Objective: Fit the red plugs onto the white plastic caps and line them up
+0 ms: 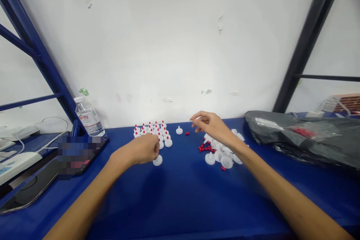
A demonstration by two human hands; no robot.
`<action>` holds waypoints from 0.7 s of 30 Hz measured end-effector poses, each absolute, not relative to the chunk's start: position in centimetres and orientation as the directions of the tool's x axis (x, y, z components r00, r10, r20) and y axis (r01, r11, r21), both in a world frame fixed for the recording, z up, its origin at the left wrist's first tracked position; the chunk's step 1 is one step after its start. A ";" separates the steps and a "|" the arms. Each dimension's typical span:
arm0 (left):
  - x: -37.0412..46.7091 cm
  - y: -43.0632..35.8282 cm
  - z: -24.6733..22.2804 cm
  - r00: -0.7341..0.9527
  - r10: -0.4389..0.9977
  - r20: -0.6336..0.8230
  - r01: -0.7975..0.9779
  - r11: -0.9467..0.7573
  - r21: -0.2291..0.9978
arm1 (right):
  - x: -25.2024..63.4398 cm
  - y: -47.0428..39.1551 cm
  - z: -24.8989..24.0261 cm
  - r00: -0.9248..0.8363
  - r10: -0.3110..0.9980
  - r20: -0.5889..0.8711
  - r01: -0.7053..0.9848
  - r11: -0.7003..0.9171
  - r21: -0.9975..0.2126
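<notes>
My left hand (146,148) is closed just above a white cap (158,160), its fingertips at the cap's top; whatever sits between the fingers is hidden. Behind it stand rows of white caps with red tips (168,141). My right hand (206,122) is raised with its fingers apart and holds nothing visible. Left of it, a white cap without a red tip (179,130) stands upright beside a small red piece (187,133). Under my right wrist lies a loose pile of white caps (226,161) and small red pieces (208,149).
On the left are a water bottle (89,117), a phone (30,185), a dark flat device (94,153) and a white power strip (17,165). A grey plastic bag (298,137) lies at the right. The blue table (174,202) meets a white wall behind.
</notes>
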State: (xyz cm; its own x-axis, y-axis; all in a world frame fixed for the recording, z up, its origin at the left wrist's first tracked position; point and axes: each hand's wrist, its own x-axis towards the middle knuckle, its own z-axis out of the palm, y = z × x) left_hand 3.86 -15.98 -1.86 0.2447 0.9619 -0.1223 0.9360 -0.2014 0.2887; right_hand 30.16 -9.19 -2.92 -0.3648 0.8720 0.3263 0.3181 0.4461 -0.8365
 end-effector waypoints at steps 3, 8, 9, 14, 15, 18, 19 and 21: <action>2.6 -16.3 -1.0 0.054 0.954 -0.296 0.976 0.013 0.219 | 30.1 -9.4 -2.8 -0.358 0.874 0.329 0.325 0.448 -0.833; 1.5 -16.2 0.0 -0.187 0.942 -0.279 0.981 0.192 -0.010 | 30.1 -9.5 -2.7 -0.356 0.875 0.328 0.347 0.450 -0.823; 1.4 -16.2 0.1 -0.204 0.943 -0.265 0.979 0.201 -0.038 | 30.1 -9.5 -2.7 -0.357 0.875 0.326 0.353 0.450 -0.821; 0.8 -15.8 -0.3 -0.249 0.932 -0.262 0.967 0.256 -0.006 | 30.1 -9.6 -2.7 -0.355 0.875 0.331 0.367 0.455 -0.811; 0.7 -15.8 -0.4 -0.259 0.928 -0.269 0.963 0.270 0.007 | 30.1 -9.7 -2.7 -0.354 0.874 0.333 0.370 0.458 -0.809; 0.4 -15.8 -0.6 -0.292 0.906 -0.305 0.953 0.303 -0.011 | 30.1 -9.8 -2.6 -0.349 0.876 0.333 0.381 0.457 -0.803; 0.3 -15.8 -0.5 -0.305 0.898 -0.319 0.950 0.310 -0.036 | 30.1 -9.8 -2.5 -0.346 0.878 0.332 0.386 0.456 -0.802; 0.1 -16.0 -0.2 -0.313 0.907 -0.282 0.949 0.309 -0.060 | 30.1 -9.8 -2.5 -0.335 0.880 0.336 0.399 0.455 -0.796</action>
State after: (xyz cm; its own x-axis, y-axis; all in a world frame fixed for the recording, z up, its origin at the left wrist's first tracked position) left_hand 0.10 -16.00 -0.24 -0.3134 0.9069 -0.2818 0.9491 0.3094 -0.0597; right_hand 30.08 -9.81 -2.50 -0.3348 0.8805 0.3356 0.3990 0.4552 -0.7960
